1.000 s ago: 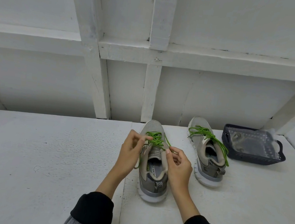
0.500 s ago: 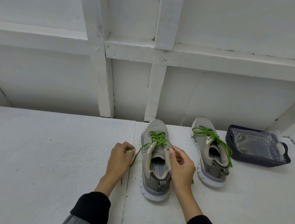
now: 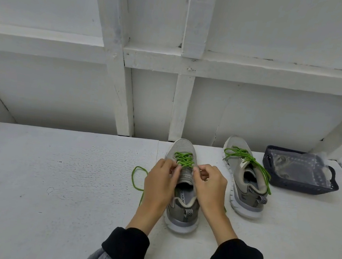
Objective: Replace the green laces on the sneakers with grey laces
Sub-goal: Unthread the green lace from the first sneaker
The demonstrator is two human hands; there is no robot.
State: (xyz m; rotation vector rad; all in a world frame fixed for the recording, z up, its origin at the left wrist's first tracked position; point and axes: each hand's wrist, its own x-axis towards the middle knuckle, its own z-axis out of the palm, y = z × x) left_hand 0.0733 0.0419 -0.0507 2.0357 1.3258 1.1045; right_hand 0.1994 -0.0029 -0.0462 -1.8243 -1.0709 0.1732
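A grey sneaker [image 3: 179, 208] stands in front of me on the white surface, toe pointing away. Its green lace [image 3: 183, 160] still crosses the lower eyelets, and one loose end [image 3: 137, 179] trails in a loop to the left. My left hand [image 3: 160, 184] and my right hand [image 3: 208, 187] meet over the tongue, fingertips pinching the lace at the top crossings. A second grey sneaker [image 3: 244, 188] with its own green lace [image 3: 248, 160] stands to the right, untouched.
A dark blue basket [image 3: 301, 186] holding a clear plastic bag [image 3: 298, 168] sits at the far right. White wooden beams and a wall rise right behind the shoes. The white surface [image 3: 52, 179] stretches wide to the left.
My left hand came back from the left side of the shoe to the lace crossings, leaving a pulled-out lace end on the surface. My right hand moved up to the same spot.
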